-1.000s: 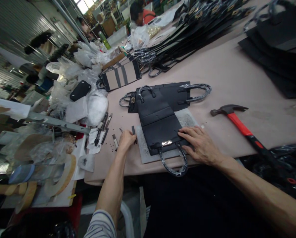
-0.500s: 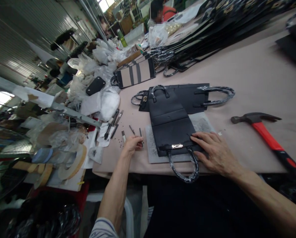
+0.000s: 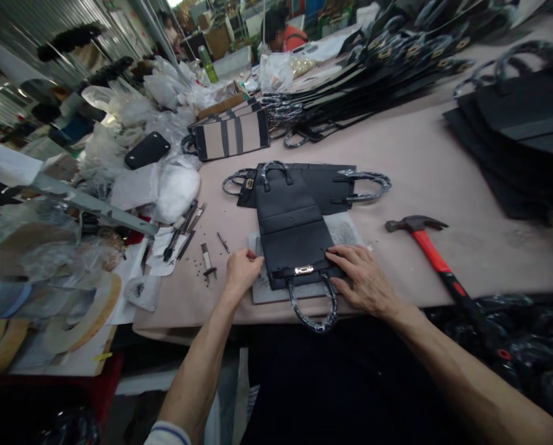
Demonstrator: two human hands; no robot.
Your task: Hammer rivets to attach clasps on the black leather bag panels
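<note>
A black bag panel (image 3: 295, 241) with a metal clasp (image 3: 304, 270) and a plastic-wrapped handle (image 3: 314, 324) lies across a grey slab (image 3: 346, 228). My right hand (image 3: 364, 278) rests on its lower right corner, fingers stretched out and the thumb near the handle's base. Beside the panel's left edge, over the slab, my left hand (image 3: 243, 272) is closed in a pinch around a thin metal rod (image 3: 258, 246). Most of the rod is hidden by the fingers. Beneath the panel's far end lies another black bag panel (image 3: 327, 182) with wrapped handles.
To the right lies a claw hammer (image 3: 429, 247) with a red and black grip. A small metal tool (image 3: 206, 262), a short rod (image 3: 223, 242) and tiny loose bits lie left. Stacked bag panels (image 3: 527, 117) sit right; a striped bag (image 3: 232, 136) stands behind.
My left hand has moved right with the rod, up to the panel's left edge. My right hand stays on the panel's corner. The view has turned to the right.
</note>
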